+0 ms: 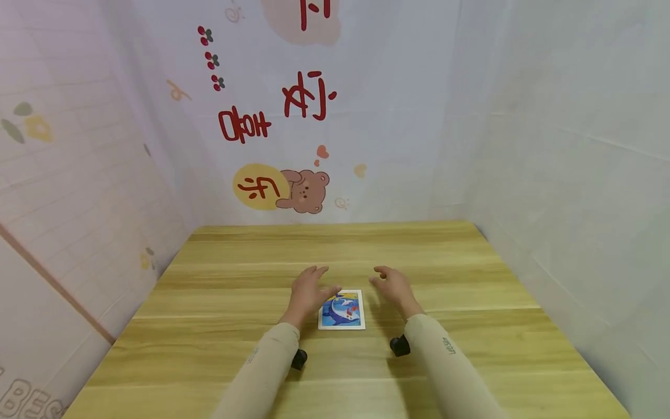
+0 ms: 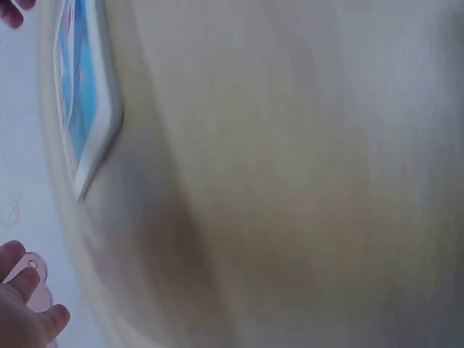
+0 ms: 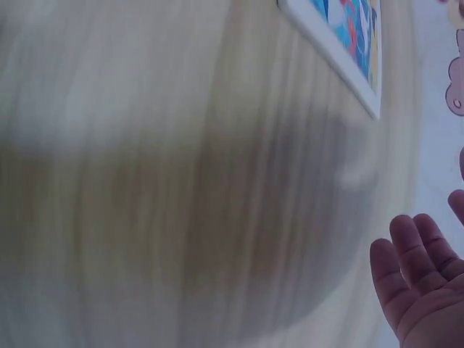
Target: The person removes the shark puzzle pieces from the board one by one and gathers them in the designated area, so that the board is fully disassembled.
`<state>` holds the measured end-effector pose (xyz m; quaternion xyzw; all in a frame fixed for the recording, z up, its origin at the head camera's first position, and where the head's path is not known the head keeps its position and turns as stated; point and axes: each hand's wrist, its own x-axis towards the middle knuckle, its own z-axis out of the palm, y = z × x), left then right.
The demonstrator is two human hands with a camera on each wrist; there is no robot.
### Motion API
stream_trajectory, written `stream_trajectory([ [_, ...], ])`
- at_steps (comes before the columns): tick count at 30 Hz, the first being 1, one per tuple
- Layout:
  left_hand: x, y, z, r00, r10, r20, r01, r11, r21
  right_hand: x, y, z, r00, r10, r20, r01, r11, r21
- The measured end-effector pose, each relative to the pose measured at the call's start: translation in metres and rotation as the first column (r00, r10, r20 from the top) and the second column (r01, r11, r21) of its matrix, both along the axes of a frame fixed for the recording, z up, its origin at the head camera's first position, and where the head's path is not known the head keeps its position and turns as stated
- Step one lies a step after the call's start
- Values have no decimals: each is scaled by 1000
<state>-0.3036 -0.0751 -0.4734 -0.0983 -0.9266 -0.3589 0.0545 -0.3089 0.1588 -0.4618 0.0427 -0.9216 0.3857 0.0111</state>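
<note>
A square picture board (image 1: 342, 311) in a white frame lies flat on the wooden table; its picture is a blue whale with a smaller white animal and some red on it. To its left is my left hand (image 1: 307, 294), fingers relaxed and holding nothing, the thumb overlapping the board's upper left corner in the head view. My right hand (image 1: 395, 289) is off to the board's right, fingers loosely bent with nothing in them. Each wrist view catches only part of the board, by its frame, along with fingers of the left hand (image 2: 29, 301) and the right hand (image 3: 428, 283).
The wood-grain table (image 1: 235, 256) reaches back to a white curtain (image 1: 398, 145) printed with red characters and a bear (image 1: 306, 192). White curtains also hang along the left and right sides. A black wrist camera (image 1: 400, 345) sits under the right forearm.
</note>
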Motion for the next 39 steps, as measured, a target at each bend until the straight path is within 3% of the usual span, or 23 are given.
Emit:
stream_trajectory([
  [4,4,13,-10,1000,24,-7,-24,998,64,3,-10,-8,998,-32,62,40,991,-126],
  [10,7,27,-15,998,11,-58,-12,1000,-14,6,-19,-17,989,-45,141,81,962,-262],
  [18,10,34,-21,991,39,-125,-45,998,-49,5,-26,-24,990,-11,141,41,977,-210],
  [25,6,35,-20,995,67,-76,-75,992,-103,3,-29,-27,994,-5,109,20,990,-138],
  [39,-4,37,-15,1000,2,-11,-4,977,-213,-4,-30,-31,995,-25,98,31,998,-55],
])
